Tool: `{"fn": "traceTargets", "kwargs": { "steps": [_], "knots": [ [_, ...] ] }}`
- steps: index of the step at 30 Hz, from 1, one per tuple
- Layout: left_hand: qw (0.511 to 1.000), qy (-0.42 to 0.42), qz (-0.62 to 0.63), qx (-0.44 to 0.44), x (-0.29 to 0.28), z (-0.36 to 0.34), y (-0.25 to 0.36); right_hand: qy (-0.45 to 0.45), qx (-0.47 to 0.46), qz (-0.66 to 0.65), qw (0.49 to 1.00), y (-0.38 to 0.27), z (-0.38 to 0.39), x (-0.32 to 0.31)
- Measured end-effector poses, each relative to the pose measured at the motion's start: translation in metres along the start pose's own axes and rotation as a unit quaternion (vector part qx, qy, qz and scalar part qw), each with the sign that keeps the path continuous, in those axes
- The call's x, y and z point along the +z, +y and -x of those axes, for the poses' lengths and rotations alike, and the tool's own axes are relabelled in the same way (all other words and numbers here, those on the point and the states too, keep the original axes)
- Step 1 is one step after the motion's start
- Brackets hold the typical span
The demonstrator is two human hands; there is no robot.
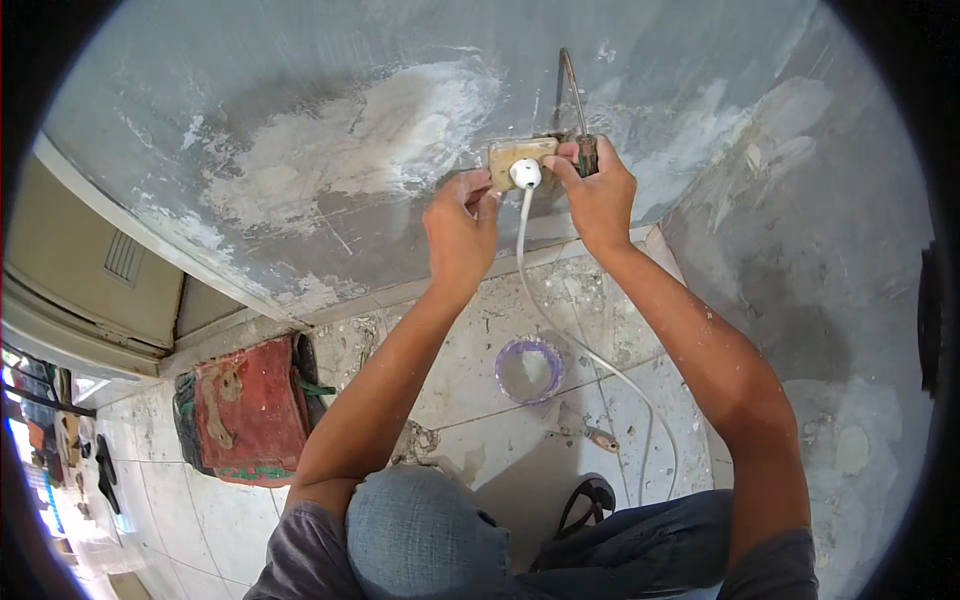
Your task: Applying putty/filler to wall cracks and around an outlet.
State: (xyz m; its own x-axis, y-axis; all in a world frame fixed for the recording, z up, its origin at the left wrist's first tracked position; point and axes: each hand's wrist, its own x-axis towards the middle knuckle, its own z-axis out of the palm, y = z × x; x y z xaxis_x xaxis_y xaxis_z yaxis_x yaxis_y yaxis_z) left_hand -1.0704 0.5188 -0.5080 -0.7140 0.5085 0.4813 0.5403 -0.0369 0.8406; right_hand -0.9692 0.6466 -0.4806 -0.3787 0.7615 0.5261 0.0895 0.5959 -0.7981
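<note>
Low on the patched grey wall [330,150], the left hand [462,225] pinches the edge of the beige socket plate [520,155] to steady it, a white plug [526,174] seated in it, while the right hand [598,195], grip closed round a screwdriver [586,152], braces its other side.

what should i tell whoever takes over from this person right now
Left hand: fingertips pinch at the left edge of the beige wall socket plate, holding no tool.
Right hand: grips a screwdriver held against the plate's right side.
A white plug sits in the plate; its white cable trails down to the tiled floor.
Floor also holds a purple-rimmed tub, a trowel and a red tool bag.
Plate is on the patched wall; whether it is fixed cannot be told.
</note>
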Motion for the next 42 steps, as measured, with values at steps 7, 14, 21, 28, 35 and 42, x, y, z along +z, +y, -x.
{"fn": "traceTargets", "kwargs": {
  "steps": [7,14,21,28,35,42],
  "knots": [
    [0.999,0.000,-0.023,-0.024,-0.002,-0.003,0.008,0.071,-0.023,-0.010,0.997,0.001,-0.005,0.014],
    [0.999,-0.006,-0.034,-0.024,-0.004,-0.009,-0.005,0.043,0.001,-0.022,0.999,0.000,-0.013,0.011],
    [0.973,-0.052,-0.153,0.164,-0.014,-0.012,0.003,0.036,0.037,-0.012,0.999,-0.001,-0.014,0.005],
    [0.887,-0.054,-0.356,0.288,-0.011,-0.023,-0.006,0.042,0.027,-0.049,0.998,0.004,-0.016,0.012],
    [0.868,0.000,-0.402,0.290,0.006,-0.028,-0.006,0.046,0.007,-0.043,0.998,0.004,-0.022,0.004],
    [0.838,0.027,-0.416,0.352,0.006,-0.032,-0.001,0.011,0.037,-0.056,0.998,0.006,-0.023,0.002]
  ]
}}
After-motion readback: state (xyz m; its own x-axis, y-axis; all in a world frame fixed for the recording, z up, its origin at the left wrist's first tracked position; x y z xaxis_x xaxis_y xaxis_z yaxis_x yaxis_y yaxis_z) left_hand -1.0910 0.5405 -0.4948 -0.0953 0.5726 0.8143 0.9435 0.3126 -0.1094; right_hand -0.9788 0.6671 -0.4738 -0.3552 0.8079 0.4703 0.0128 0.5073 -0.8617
